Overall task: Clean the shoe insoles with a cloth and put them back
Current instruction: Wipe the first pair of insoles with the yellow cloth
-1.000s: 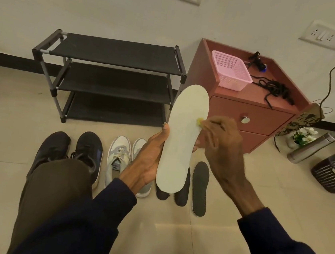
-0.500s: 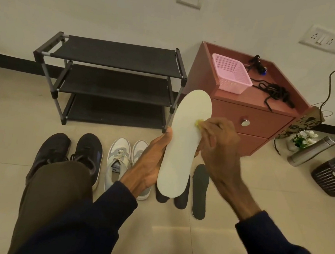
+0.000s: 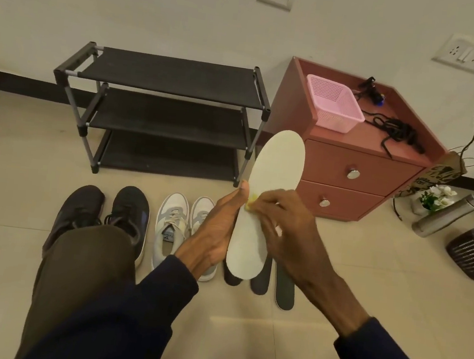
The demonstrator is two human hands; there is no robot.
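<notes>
Insole [image 3: 274, 180]: pale, held upright before us, toe toward 1 o'clock.
Left hand [image 3: 215, 227]: we grip its 9 o'clock edge, thumb up.
Right hand [image 3: 283, 231]: fingers curled, pressing yellow cloth [image 3: 252, 203] on its face.
Dark insoles [image 3: 285, 288]: floor, 6 o'clock of it.
White sneakers [image 3: 173, 222]: 8 o'clock, beside black shoes [image 3: 130, 211].

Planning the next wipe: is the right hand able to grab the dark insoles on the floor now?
Likely not yet: the right hand pinches the yellow cloth on the white insole. The dark insoles lie on the floor just below.
</notes>
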